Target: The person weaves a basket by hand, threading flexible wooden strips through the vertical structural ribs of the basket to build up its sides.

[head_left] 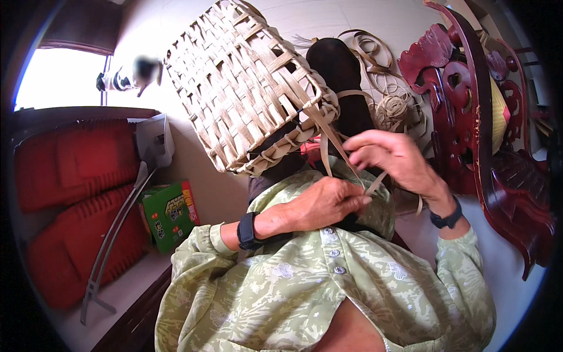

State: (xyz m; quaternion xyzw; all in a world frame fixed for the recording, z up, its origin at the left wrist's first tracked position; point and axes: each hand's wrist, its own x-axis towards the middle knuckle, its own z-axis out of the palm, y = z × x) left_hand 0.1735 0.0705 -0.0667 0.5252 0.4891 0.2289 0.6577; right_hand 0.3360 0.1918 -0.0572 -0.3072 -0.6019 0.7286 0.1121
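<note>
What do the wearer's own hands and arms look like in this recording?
The left hand and right hand are both ungloved. Each wrist has a dark band, the left wristband and the right wristband. The left sleeve and right sleeve are pale green with a lighter leafy, floral pattern, leaving the wrists uncovered.

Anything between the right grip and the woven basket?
Yes, in this view: tan strips run from the basket's right side toward the left grip, crossing the gap to the right grip. Nothing else visibly blocks it.
</note>
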